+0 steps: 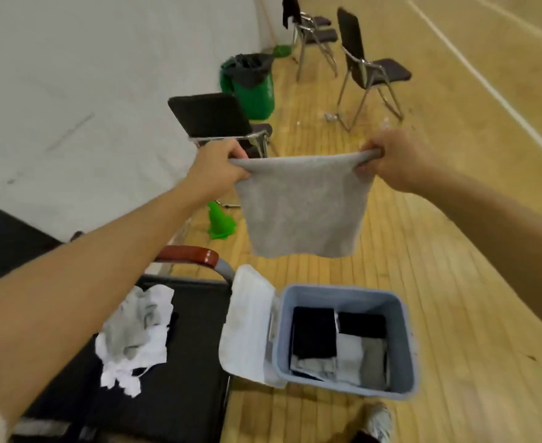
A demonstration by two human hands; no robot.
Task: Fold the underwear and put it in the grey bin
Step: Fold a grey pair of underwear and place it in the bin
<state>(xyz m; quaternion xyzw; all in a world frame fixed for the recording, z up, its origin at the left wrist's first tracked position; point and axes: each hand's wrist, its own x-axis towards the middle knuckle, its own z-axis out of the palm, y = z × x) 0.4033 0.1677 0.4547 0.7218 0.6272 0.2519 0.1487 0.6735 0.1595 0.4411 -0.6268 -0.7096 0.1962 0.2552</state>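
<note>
- Here we see both arms stretched forward from the lower corners of the frame, bare to the elbow, meeting near the middle.
- Our left hand (219, 169) is curled round the upper left corner of the grey underwear (303, 204), knuckles up, thumb pinching the cloth from below.
- Our right hand (394, 161) grips the upper right corner the same way, fingers bunched round the gathered edge.
- The underwear hangs flat between the two hands in the air, its top edge pulled taut, its lower edge loose above the floor.
- The grey bin (405, 343) stands on the floor at the lower centre-right, below the hanging cloth; inside it lie folded black, white and grey pieces.
- A white lid (247, 324) leans against the bin's left side.
- At the lower left a black surface (196, 346) carries a crumpled heap of white and grey garments (135, 337).
- The wooden floor (455, 251) fills the right half, with white lines painted on it.
- Black folding chairs (368, 68) stand at the top, and a green bin (252, 84) with a black liner stands by the white wall (87, 75).
</note>
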